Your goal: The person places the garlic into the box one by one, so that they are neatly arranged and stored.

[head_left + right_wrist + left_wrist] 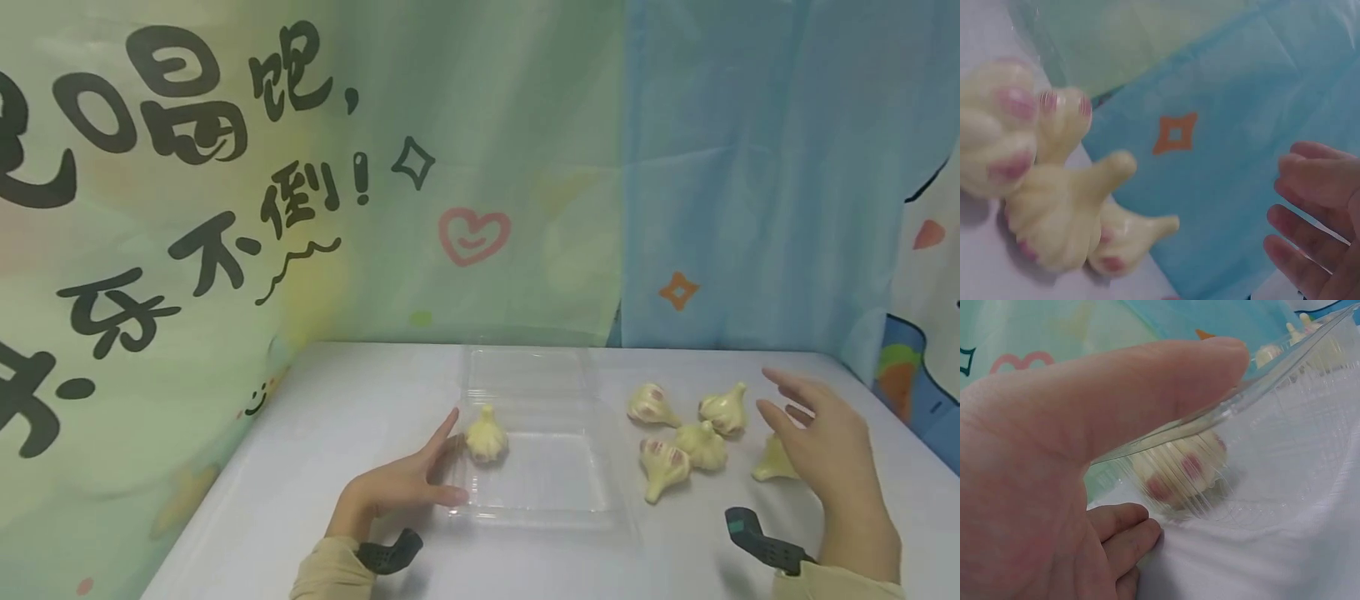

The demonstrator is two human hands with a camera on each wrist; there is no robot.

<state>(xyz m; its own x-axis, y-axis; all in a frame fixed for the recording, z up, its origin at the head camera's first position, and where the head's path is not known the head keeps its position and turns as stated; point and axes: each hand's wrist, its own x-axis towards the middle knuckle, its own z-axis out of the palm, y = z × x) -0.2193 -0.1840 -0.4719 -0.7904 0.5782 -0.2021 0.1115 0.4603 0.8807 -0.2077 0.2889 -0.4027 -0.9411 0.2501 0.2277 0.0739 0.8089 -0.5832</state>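
Note:
A clear plastic clamshell box (pixel 540 510) stands on the white table with its lid laid back. One garlic bulb (pixel 487 435) sits upright at its left side. My left hand (pixel 401 483) rests against the box's left side; in the left wrist view the straight thumb (pixel 1166 381) touches the rim, with other fingers outside the wall. My right hand (pixel 832 446) hovers with fingers spread and nothing held, partly covering a garlic bulb (pixel 774 463) at the right. Several garlic bulbs (pixel 663 468) lie in a cluster between box and right hand.
The white table (pixel 315 417) ends at a printed curtain (pixel 525 167) behind it. The see-through lid (pixel 528 371) reaches toward the table's back edge. Dark wrist devices (pixel 765 542) are strapped at both sleeves.

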